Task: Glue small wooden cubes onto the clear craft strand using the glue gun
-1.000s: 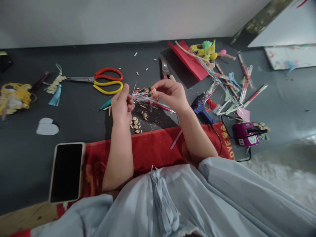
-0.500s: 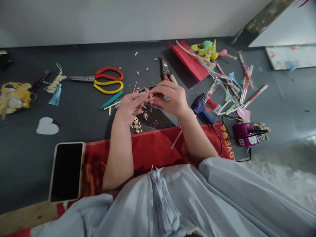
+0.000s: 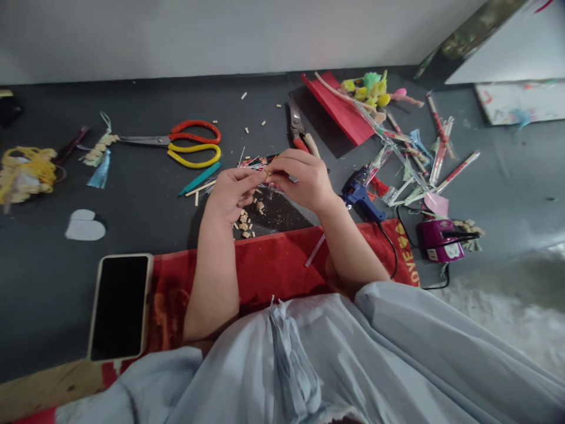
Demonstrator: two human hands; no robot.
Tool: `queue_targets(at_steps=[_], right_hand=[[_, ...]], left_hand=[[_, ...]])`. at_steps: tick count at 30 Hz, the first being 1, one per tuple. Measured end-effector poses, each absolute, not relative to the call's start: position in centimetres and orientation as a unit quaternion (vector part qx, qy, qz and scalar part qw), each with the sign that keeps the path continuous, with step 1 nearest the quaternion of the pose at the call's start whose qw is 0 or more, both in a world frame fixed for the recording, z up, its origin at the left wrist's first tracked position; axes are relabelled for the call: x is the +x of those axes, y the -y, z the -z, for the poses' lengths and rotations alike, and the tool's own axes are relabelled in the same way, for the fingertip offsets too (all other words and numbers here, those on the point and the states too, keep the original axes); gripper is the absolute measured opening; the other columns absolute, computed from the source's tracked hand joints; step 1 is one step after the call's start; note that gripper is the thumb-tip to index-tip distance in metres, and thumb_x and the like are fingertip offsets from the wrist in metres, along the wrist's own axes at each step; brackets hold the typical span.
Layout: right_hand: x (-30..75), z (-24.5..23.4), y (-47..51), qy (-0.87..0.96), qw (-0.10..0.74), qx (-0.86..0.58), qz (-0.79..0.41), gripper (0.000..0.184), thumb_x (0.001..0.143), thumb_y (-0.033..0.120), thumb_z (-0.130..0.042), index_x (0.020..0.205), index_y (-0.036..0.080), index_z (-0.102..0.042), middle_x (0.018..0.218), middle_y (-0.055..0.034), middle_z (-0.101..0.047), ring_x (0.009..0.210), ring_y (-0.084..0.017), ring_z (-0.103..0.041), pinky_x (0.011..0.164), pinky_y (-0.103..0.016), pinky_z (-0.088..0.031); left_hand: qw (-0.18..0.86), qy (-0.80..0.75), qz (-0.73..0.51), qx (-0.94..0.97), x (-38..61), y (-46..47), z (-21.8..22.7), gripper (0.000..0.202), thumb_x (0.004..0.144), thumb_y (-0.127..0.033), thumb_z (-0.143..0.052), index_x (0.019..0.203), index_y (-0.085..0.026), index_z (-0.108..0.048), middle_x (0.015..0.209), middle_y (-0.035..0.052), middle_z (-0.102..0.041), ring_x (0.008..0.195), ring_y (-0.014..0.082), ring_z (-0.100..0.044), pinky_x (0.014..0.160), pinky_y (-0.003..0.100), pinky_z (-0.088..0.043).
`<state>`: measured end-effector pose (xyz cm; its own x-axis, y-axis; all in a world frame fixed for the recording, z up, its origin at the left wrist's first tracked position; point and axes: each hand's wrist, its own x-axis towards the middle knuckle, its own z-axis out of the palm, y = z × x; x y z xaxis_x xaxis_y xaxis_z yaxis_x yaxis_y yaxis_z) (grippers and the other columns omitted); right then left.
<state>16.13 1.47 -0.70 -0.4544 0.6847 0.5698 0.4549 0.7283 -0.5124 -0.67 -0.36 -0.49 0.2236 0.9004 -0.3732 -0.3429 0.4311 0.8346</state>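
My left hand (image 3: pixel 233 192) and my right hand (image 3: pixel 304 178) meet fingertip to fingertip over the middle of the dark table. Both are closed in a pinch around something small and tan at the fingertips, too small to name and mostly covered by the fingers. Small cut pieces of pale wood (image 3: pixel 244 224) and crumbs lie on the table just under the hands. Behind the fingers, thin sticks and a patterned red item (image 3: pixel 253 161) show in part. Pliers (image 3: pixel 296 123) with red and pale handles lie just beyond my right hand.
Scissors (image 3: pixel 194 144) with red and yellow handles and a teal pen (image 3: pixel 199 179) lie left. A blue glue gun (image 3: pixel 364 200), wrapped sticks (image 3: pixel 441 153) and a purple box (image 3: pixel 439 240) with a black cord are right. A phone (image 3: pixel 119 306) sits beside the red towel (image 3: pixel 273 259).
My right hand's fingers have closed in, with the index and thumb now drawn together against the left fingertips. The left hand stays nearly where it was.
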Motion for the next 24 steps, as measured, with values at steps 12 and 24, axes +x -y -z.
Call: queue_targets(at_steps=[12, 24], right_hand=[[16.6, 0.4, -1.7, 0.863, 0.351, -0.345, -0.118, 0.022, 0.093, 0.032, -0.048, 0.095, 0.018, -0.065, 0.090, -0.0056, -0.065, 0.087, -0.014, -0.061, 0.078, -0.030, -0.051], [18.2, -2.8, -1.4, 0.861, 0.293, -0.402, -0.106, 0.037, 0.096, 0.038, -0.039, 0.084, 0.016, -0.065, 0.085, -0.0068, -0.066, 0.082, -0.015, -0.060, 0.076, -0.029, -0.046]], left_hand=[[0.716, -0.462, -0.423, 0.310, -0.5, 0.3, 0.3, 0.014, 0.061, -0.022, -0.075, 0.062, -0.014, -0.064, 0.041, -0.0099, -0.033, 0.034, -0.0021, -0.022, 0.033, 0.013, -0.014], [0.686, -0.495, -0.447, 0.291, -0.1, -0.2, 0.0, 0.014, 0.058, -0.021, -0.072, 0.062, -0.013, -0.062, 0.040, -0.0092, -0.037, 0.032, -0.0016, -0.024, 0.033, 0.013, -0.014]])
